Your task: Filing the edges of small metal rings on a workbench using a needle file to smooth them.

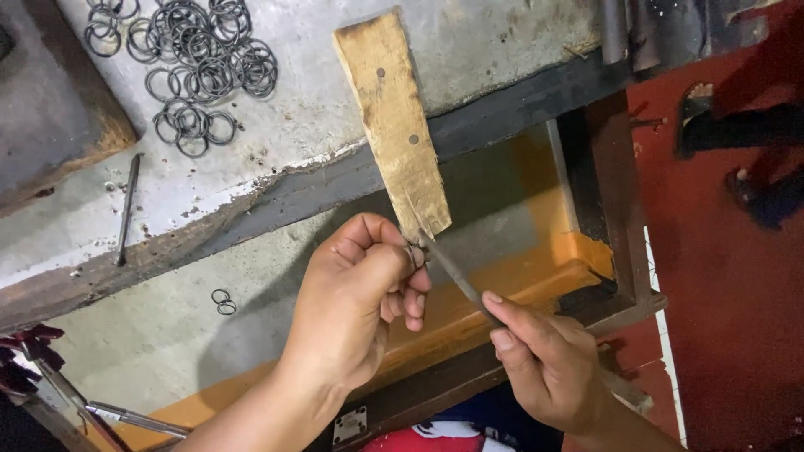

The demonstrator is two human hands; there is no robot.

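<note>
Left hand (360,293) curls, pinching what seems a small ring (414,254) (against the wooden peg (394,121)); right hand (544,360) grips a file (456,276).

Both forearms come up from the bottom of the frame. The left hand (360,293), at centre, is curled, thumb and forefinger pinched together near the knuckles, remaining fingers folded into the palm. The right hand (544,360), lower right, is closed in a grip, forefinger stretched forward toward the upper left.
</note>
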